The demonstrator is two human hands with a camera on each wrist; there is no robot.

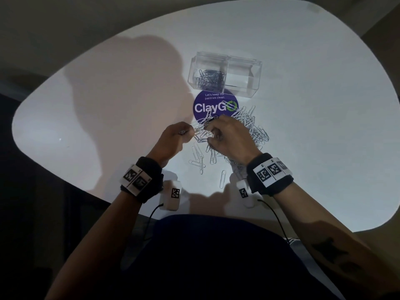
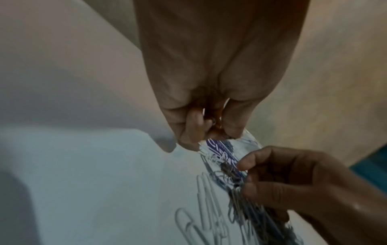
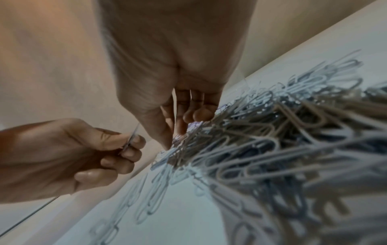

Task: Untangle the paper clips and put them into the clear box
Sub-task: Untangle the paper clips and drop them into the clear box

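A heap of silver paper clips lies mid-table on a white table, partly over a purple round sticker. Behind it stands the clear box; its left compartment holds several clips. My left hand pinches one paper clip between thumb and fingers at the heap's left edge. My right hand is in the heap, and its thumb and curled fingers hold a tangled bunch of clips. The two hands are close together.
Loose single clips lie in front of the heap, one nearer the table's front edge. White camera units hang under both wrists with cables. The table's left part lies in shadow.
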